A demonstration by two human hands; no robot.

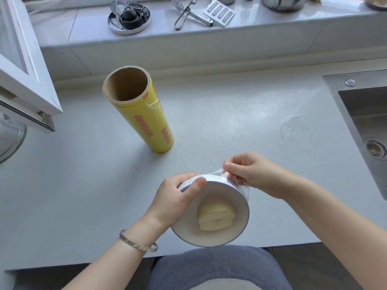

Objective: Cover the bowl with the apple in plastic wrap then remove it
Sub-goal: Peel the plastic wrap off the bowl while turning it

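Observation:
A white bowl with a blue rim is tilted toward me at the counter's front edge. Pale peeled apple pieces lie inside it. My left hand grips the bowl's far left rim, thumb over the edge. My right hand pinches a bunched edge of clear plastic wrap at the bowl's far right rim. Whether film still stretches over the bowl's mouth is hard to tell. A yellow roll of plastic wrap stands upright on the counter behind the bowl, to the left.
A steel sink is set into the counter at right. A crumpled clear film piece lies near it. The raised ledge behind holds a round tin of small parts, a peeler and a grater. An open window frame juts in at left.

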